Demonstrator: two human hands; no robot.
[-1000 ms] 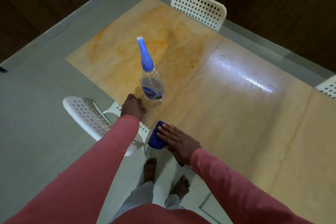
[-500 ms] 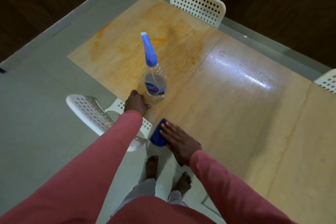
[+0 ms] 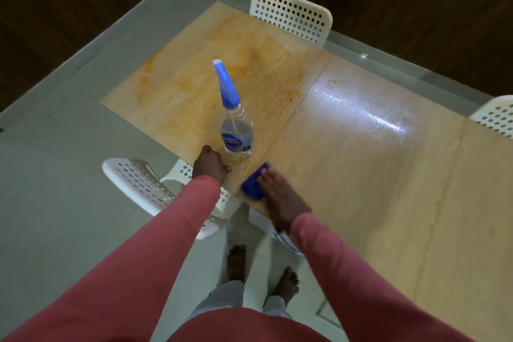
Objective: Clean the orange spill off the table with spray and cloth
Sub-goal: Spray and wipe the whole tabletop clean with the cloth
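Observation:
Orange spill smears [image 3: 244,64] spread over the left panel of the wooden table [image 3: 361,164]. A clear spray bottle [image 3: 236,125] with a blue nozzle stands upright near the table's front edge. My left hand [image 3: 209,165] rests on the table edge just left of the bottle, fingers curled, holding nothing I can see. My right hand [image 3: 280,194] lies flat with straight fingers, pressing a blue cloth [image 3: 254,182] onto the table near the front edge, right of the bottle.
A white perforated chair [image 3: 291,14] stands at the far side, another chair [image 3: 144,186] is tucked below my left arm, and a third chair [image 3: 497,116] shows at the right edge. My bare feet [image 3: 261,269] stand on grey floor tiles.
The view has shifted slightly. My right hand with the blue cloth has slid a little forward, toward the bottle. My left hand stays at the table edge.

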